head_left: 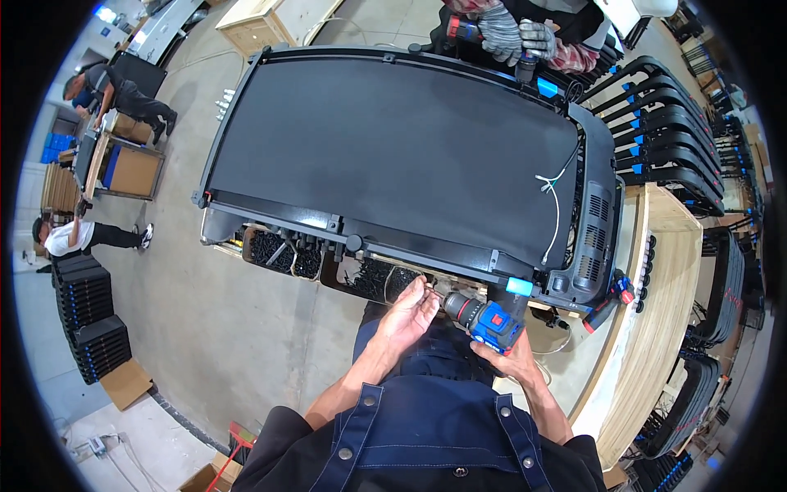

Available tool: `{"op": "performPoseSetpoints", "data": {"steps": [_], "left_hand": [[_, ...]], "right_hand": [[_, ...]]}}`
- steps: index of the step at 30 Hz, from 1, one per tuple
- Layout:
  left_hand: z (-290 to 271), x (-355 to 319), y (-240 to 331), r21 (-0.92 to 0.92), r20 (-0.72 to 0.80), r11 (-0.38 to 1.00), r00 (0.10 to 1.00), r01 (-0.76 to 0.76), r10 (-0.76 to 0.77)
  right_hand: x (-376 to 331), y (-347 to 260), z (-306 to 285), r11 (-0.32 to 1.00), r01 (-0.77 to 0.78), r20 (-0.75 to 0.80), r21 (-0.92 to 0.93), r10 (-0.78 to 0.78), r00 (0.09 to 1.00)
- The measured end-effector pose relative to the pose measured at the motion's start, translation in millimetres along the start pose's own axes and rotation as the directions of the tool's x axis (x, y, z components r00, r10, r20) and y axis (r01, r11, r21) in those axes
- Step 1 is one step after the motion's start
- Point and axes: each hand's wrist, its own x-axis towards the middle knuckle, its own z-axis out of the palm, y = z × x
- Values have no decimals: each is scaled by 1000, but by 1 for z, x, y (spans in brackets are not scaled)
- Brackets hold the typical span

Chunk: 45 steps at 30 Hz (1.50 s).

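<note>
My right hand (512,354) grips the blue drill (485,320) while my left hand (407,314), fingers loosely curled, steadies its tip just past the fingertips at the treadmill (393,156) edge, so I'd keep the bit square.

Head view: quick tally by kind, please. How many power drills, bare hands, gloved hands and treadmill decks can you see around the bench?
Power drills: 2, the blue drill in the right hand and the co-worker's drill
Bare hands: 2, left hand and right hand
Gloved hands: 2
Treadmill decks on the bench: 1
Total: 7
</note>
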Motion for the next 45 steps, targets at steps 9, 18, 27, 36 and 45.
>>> {"op": "performPoseSetpoints", "data": {"steps": [9,18,27,36,45], "left_hand": [[28,2,-7,305,-50,947,995,97,-86],[26,18,-6,244,69,955,979,169,-191],[43,17,-18,267,77,957,988,112,-137],[60,29,-41,278,36,948,985,154,-171],[65,40,-67,311,164,847,853,431,-495]], "right_hand": [[-10,-5,-4,996,61,-124,-71,-69,990],[-28,-6,-14,986,-114,-127,122,129,983],[-31,-4,-11,962,-172,-184,213,212,960],[-33,-46,-36,952,-172,-226,-253,114,967],[14,-93,-87,739,-330,-174,-587,282,943]]}}
